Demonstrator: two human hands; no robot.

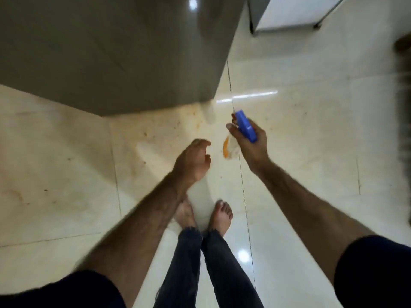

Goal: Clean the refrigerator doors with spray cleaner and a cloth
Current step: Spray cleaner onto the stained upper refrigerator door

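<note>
Short dark sleeves point(375, 270) are worn above bare, hairy forearms point(295, 203); dark frayed-hem trousers point(213, 263) are worn over bare feet point(221, 215).

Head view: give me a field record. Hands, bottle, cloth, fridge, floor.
right hand: grips spray bottle, blue head up, finger at the trigger
left hand: holds nothing, fingers loosely curled
cloth: none in view
fridge: grey, ahead and left, glossy surface
floor: pale tiles, brownish stains by the fridge's corner
feet: bare, below the hands
</note>
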